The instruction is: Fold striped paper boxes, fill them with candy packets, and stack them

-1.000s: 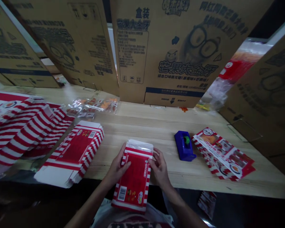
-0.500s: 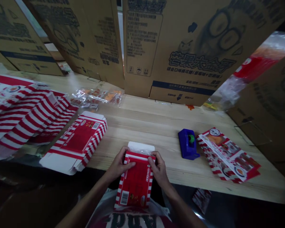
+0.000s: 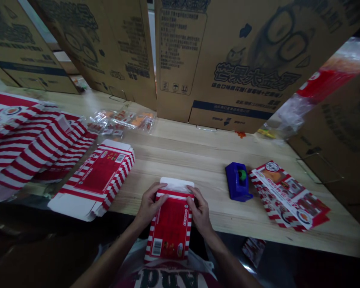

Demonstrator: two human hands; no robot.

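Note:
A red and white striped carton stands tilted between my hands at the table's front edge, its barcode at the lower left. Its white end flap sticks up at the far end, with clear plastic showing in the opening. My left hand grips the upper left corner, thumb on the red face. At the upper right corner my right hand holds the carton too, its thumb on the edge of the face and its fingers near the flap.
On the left lie a stack of flattened striped cartons and more striped cartons. Clear packets sit behind. To the right are a blue tape dispenser and printed cartons. Large cardboard boxes line the back.
My left thumb has drawn back from the middle of the red face toward its upper left corner. My right fingers have shifted inward toward the end flap.

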